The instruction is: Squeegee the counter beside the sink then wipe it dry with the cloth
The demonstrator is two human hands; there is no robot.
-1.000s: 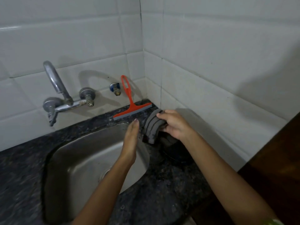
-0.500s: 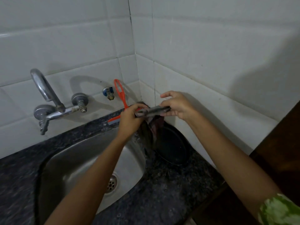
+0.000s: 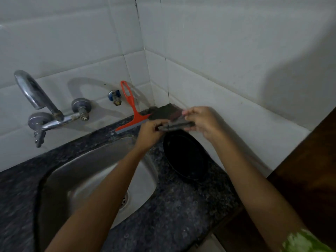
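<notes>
A dark grey cloth (image 3: 170, 116) is held stretched in the air above the back right corner of the counter. My left hand (image 3: 150, 132) grips its near left end and my right hand (image 3: 202, 120) pinches its right end. The orange squeegee (image 3: 131, 110) leans against the back wall tiles, its grey blade resting on the dark speckled counter (image 3: 181, 206) just behind the steel sink (image 3: 76, 175). Part of the blade's right end is hidden behind my left hand.
A black round dish (image 3: 185, 157) lies on the counter right of the sink, below the cloth. A chrome tap (image 3: 45, 110) and a small blue valve (image 3: 114, 97) stick out of the back wall. White tiled walls meet in the corner. Dark wood stands at the right.
My right hand lifted the folded cloth off the counter, my left hand came up from the sink to take its other end, and the cloth now spreads wider between both hands.
</notes>
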